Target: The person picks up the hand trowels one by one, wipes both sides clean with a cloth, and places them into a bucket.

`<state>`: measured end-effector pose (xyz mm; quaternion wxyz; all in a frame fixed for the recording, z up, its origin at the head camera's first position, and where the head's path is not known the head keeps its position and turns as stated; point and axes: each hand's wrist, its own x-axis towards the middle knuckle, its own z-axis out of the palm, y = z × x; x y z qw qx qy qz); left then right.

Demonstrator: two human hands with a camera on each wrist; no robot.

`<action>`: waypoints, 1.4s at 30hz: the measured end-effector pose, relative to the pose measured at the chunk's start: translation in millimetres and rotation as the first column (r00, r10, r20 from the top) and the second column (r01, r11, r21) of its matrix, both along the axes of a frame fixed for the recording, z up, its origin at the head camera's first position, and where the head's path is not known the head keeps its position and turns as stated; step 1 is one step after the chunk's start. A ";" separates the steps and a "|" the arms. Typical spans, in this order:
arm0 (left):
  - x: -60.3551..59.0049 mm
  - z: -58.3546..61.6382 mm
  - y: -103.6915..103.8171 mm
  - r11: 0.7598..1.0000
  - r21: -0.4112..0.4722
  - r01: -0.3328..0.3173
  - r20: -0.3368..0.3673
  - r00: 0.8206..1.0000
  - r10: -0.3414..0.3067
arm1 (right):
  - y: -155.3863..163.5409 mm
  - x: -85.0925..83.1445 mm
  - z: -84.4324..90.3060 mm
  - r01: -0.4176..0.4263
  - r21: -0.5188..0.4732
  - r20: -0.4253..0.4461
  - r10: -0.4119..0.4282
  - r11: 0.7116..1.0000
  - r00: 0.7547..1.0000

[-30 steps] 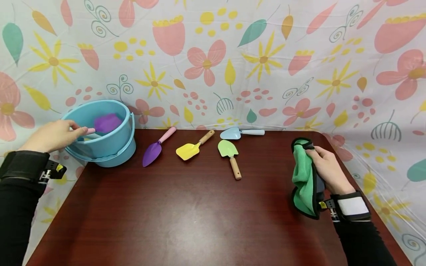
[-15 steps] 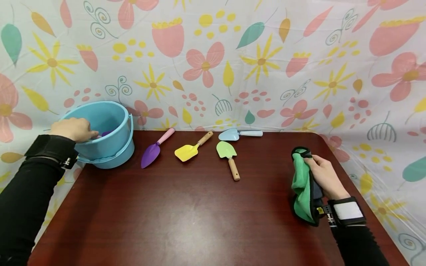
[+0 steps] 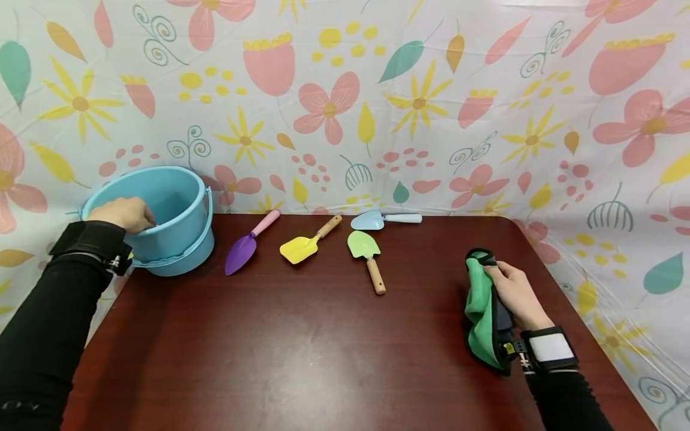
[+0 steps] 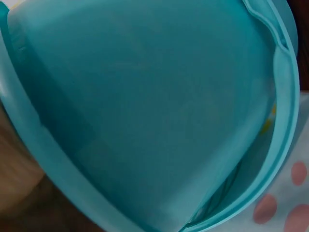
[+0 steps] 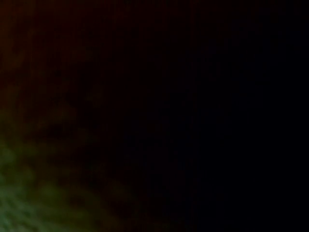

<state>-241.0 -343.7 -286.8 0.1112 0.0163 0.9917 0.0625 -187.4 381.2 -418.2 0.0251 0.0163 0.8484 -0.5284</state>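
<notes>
The right hand (image 3: 514,293) pinches a green cloth (image 3: 480,311) near its far end, thumb and fingers together on the dark edging. The cloth looks soft and fuzzy, creased into loose folds, bound in black, with a dark grey side toward the palm. Its long axis runs from the fingertips back toward the wrist, the near end slanting slightly right. Well to the left of that grip, the left hand (image 3: 123,214) reaches over the rim of a smooth, round, light-blue plastic bucket (image 3: 172,233); its fingertips are hidden inside, so I cannot tell what they hold.
</notes>
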 end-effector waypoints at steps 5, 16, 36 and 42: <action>-3.4 -3.7 -5.3 0.999 0.032 0.031 -0.009 0.999 -0.031 | -0.3 1.4 -2.2 0.006 -0.017 0.007 -0.006 1.000 1.000; -1.7 -3.5 -4.9 0.998 0.026 0.061 -0.041 0.997 -0.060 | -0.9 2.4 -2.7 0.013 -0.024 0.006 -0.013 1.000 1.000; 17.3 1.1 63.1 0.979 0.196 0.062 -0.508 0.860 0.047 | -25.5 -7.2 23.0 0.010 -0.052 -0.050 -0.012 0.999 0.999; 18.2 0.4 114.4 0.922 0.318 0.223 -0.721 0.688 0.082 | -38.1 -10.2 28.5 0.010 -0.106 -0.071 -0.018 0.994 0.997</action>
